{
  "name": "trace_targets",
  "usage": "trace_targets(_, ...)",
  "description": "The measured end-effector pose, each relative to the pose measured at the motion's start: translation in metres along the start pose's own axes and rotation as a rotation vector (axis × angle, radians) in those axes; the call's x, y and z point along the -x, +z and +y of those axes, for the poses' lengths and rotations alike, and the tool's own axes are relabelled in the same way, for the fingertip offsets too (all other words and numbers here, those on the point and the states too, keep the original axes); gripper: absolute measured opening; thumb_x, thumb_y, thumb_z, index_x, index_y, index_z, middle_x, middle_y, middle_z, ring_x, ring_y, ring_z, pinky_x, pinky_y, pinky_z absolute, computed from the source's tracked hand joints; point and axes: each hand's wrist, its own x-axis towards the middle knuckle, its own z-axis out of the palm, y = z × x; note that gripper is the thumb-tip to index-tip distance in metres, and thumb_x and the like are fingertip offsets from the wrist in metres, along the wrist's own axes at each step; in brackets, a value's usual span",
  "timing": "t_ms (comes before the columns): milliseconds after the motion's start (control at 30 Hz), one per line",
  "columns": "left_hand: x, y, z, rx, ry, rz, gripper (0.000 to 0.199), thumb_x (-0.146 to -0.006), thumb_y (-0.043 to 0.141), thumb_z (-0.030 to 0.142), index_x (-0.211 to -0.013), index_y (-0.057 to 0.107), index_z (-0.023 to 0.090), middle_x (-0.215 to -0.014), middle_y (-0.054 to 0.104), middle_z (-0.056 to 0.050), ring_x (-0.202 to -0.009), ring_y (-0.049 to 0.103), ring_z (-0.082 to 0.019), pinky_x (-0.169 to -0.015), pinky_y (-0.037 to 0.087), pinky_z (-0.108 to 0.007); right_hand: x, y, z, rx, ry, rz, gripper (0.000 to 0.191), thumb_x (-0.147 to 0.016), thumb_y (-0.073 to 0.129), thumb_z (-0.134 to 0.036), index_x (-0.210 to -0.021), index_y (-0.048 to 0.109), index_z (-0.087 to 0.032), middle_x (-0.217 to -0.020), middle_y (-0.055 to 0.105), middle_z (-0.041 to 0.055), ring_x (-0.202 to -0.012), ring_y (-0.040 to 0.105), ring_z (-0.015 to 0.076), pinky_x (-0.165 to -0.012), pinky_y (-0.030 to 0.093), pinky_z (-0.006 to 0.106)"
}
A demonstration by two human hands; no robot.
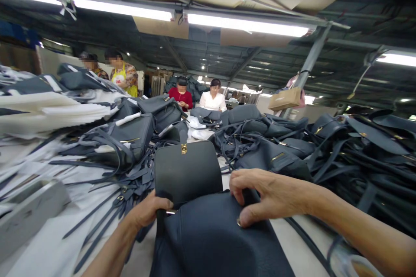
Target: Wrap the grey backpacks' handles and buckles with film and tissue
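A dark navy bag [221, 238] lies in front of me on the pale tabletop, its body toward me. The flap [188, 175] is folded back away from me, with a gold clasp [183, 149] near its far edge. My left hand [147, 211] is closed on the bag's left edge by the flap fold, thumb on top, beside a small shiny metal piece. At the right, my right hand [263, 192] grips the upper edge with bent fingers; its thumb presses on the front, near a small metal glint. The undersides of both grips are hidden.
Piles of dark bags [273, 156] and loose straps [130, 186] crowd the table. White sheets [48, 242] and a grey box [32, 212] are at left. A clear container [357, 266] stands at lower right. Several people, one in a red top [180, 97], are across the table.
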Motion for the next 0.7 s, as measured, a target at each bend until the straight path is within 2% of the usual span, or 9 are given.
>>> trace_targets(100,-0.004,0.001,-0.007,-0.089,-0.009,-0.057,0.015,-0.043,0.064,0.012,-0.057,0.06,0.016,-0.046,0.055,0.004,-0.046,0.044,-0.011,-0.045,0.032,-0.023,0.009,0.008,-0.003,-0.077,0.178,-0.083,0.061,-0.071,0.075,-0.055,-0.12,0.062,-0.021,-0.105,0.066,0.0067,-0.089,0.063,0.0239,-0.078,0.05,0.033)
trace_targets(167,-0.005,0.002,-0.011,-0.139,-0.006,-0.084,0.016,-0.043,0.064,0.013,-0.059,0.06,0.015,-0.049,0.056,0.003,-0.048,0.045,-0.012,-0.048,0.033,-0.024,0.011,0.009,0.0,-0.079,0.221,-0.104,0.077,-0.069,0.075,-0.058,-0.133,0.054,-0.02,-0.12,0.063,0.0112,-0.103,0.062,0.0285,-0.09,0.048,0.039)
trace_targets(267,-0.005,0.002,-0.013,-0.195,0.021,-0.095,0.026,-0.044,0.065,0.015,-0.07,0.062,0.015,-0.056,0.061,0.003,-0.054,0.05,-0.015,-0.053,0.039,-0.026,0.012,0.006,0.006,-0.108,0.213,-0.13,0.076,-0.065,0.077,-0.061,-0.126,0.063,-0.019,-0.125,0.063,0.0118,-0.114,0.057,0.0327,-0.099,0.043,0.041)
trace_targets(367,-0.007,0.004,-0.013,-0.238,0.061,-0.096,0.034,-0.049,0.068,0.019,-0.083,0.064,0.016,-0.069,0.068,0.0,-0.068,0.059,-0.02,-0.063,0.046,-0.03,0.015,0.001,0.008,-0.149,0.212,-0.092,0.079,-0.06,0.081,-0.058,-0.128,0.063,-0.022,-0.122,0.064,0.0099,-0.112,0.059,0.0321,-0.097,0.046,0.038)
trace_targets(467,-0.009,0.01,-0.007,-0.31,0.141,-0.087,0.051,-0.057,0.074,0.026,-0.105,0.062,0.015,-0.099,0.072,-0.008,-0.093,0.065,-0.028,-0.082,0.05,-0.036,0.014,0.002,0.012,-0.309,0.268,-0.073,0.084,-0.052,0.088,-0.051,-0.127,0.063,-0.022,-0.117,0.065,0.0086,-0.111,0.06,0.0307,-0.094,0.046,0.036)
trace_targets(533,-0.002,0.017,0.002,-0.441,0.305,0.074,0.063,-0.065,0.073,0.036,-0.121,0.056,0.015,-0.122,0.065,-0.015,-0.107,0.062,-0.032,-0.094,0.048,-0.044,0.01,0.007,0.018,-0.511,0.285,-0.112,0.065,-0.049,0.09,-0.044,-0.106,0.071,-0.019,-0.101,0.068,0.0057,-0.098,0.063,0.0268,-0.085,0.05,0.033)
trace_targets(633,0.03,0.035,0.017,-0.704,0.727,0.326,0.058,-0.082,0.063,0.04,-0.134,0.049,0.019,-0.138,0.054,-0.016,-0.117,0.058,-0.033,-0.104,0.042,-0.049,0.002,0.021,0.027,-0.745,0.256,-0.158,0.043,-0.053,0.085,-0.046,-0.079,0.066,-0.017,-0.076,0.065,-0.0007,-0.07,0.061,0.0162,-0.065,0.05,0.027)
trace_targets(667,0.045,0.044,0.02,-0.761,0.873,0.263,0.05,-0.088,0.058,0.037,-0.135,0.05,0.023,-0.138,0.054,-0.014,-0.119,0.057,-0.031,-0.105,0.041,-0.046,0.0,0.026,0.029,-0.788,0.246,-0.152,0.044,-0.054,0.083,-0.049,-0.077,0.064,-0.017,-0.073,0.064,-0.0019,-0.065,0.058,0.0134,-0.06,0.048,0.024)
trace_targets(700,0.06,0.055,0.021,-0.798,1.007,0.116,0.043,-0.092,0.053,0.035,-0.134,0.052,0.026,-0.136,0.057,-0.011,-0.121,0.057,-0.029,-0.105,0.042,-0.042,-0.001,0.03,0.03,-0.829,0.235,-0.143,0.046,-0.055,0.082,-0.052,-0.077,0.062,-0.017,-0.073,0.063,-0.0025,-0.062,0.056,0.0112,-0.057,0.046,0.022)
